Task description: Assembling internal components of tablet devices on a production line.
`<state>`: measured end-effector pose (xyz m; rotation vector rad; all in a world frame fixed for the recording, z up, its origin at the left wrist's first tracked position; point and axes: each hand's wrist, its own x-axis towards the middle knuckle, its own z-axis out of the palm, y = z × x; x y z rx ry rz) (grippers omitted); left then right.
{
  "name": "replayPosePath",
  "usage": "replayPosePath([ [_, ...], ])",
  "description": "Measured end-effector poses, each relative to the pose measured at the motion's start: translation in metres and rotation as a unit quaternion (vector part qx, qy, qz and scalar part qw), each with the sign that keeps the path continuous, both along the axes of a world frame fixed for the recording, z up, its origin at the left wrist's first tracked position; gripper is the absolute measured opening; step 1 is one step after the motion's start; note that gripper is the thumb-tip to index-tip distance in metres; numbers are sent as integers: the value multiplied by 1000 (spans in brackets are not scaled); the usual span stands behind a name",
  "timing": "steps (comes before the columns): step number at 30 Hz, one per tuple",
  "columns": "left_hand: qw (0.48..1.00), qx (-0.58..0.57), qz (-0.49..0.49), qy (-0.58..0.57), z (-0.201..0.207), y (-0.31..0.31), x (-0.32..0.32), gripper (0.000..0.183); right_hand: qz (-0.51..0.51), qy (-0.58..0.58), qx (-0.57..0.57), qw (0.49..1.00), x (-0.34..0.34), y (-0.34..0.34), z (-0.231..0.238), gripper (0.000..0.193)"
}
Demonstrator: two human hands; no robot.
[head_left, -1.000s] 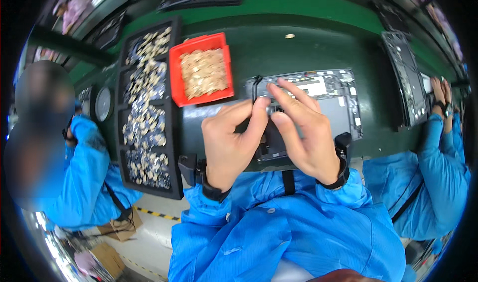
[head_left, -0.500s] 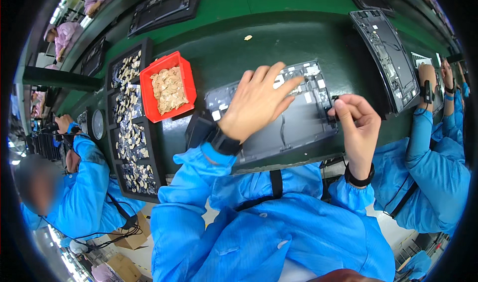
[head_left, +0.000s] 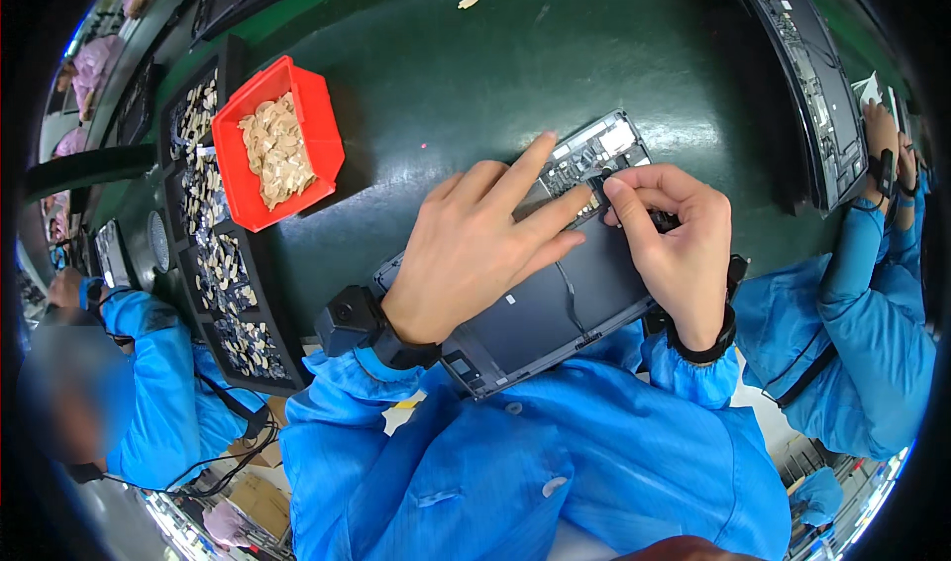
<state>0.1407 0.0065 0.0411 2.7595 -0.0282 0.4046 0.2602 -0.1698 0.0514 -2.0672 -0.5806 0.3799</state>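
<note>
In front of me a grey open laptop base (head_left: 530,331) lies tilted at the table's near edge, its circuit board and components bared along the far side. My left hand (head_left: 480,244) rests over the left part of the base, palm down, fingers spread, the index and middle fingertips on or just above the circuit board (head_left: 570,173). Over the board's right part, my right hand (head_left: 682,239) is closed, thumb and index finger pinched on a small black part whose kind I cannot make out. The fingers partly cover both the part and the board beneath.
Left of the laptop base, a red bin (head_left: 322,130) holds pale flat pieces. Beside it a black compartment tray (head_left: 269,333) carries many similar pieces. Another laptop base (head_left: 827,115) stands at the right. A loose pale piece (head_left: 468,2) lies far off. Co-workers' arms in blue sleeves (head_left: 842,274) flank me.
The laptop base has turned and come nearer to me. My right hand has moved left from the base's right edge to over the circuit board. My left hand has shifted slightly left and nearer.
</note>
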Motion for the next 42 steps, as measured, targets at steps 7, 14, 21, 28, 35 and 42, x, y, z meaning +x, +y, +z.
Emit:
replayPosePath([
  [7,998,-45,3,-41,-5,-1,-5,37,3,12,12,1000,-3,3,-1,11],
  [14,997,-58,11,-40,-6,-2,-5,35,9,6,1,1000,-3,3,1,10],
  [21,998,-56,15,-36,-6,-1,-5,35,3,17,-18,1000,-4,7,6,11],
  [28,997,-58,17,-37,-7,-2,-5,34,14,-13,-39,999,-4,4,4,10],
  [35,998,-53,24,-22,-4,-3,-4,41,34,-27,-68,997,-2,4,6,9],
  [42,999,-33,-1,24,0,0,-1,46,33,-12,-47,998,-2,5,4,8],
])
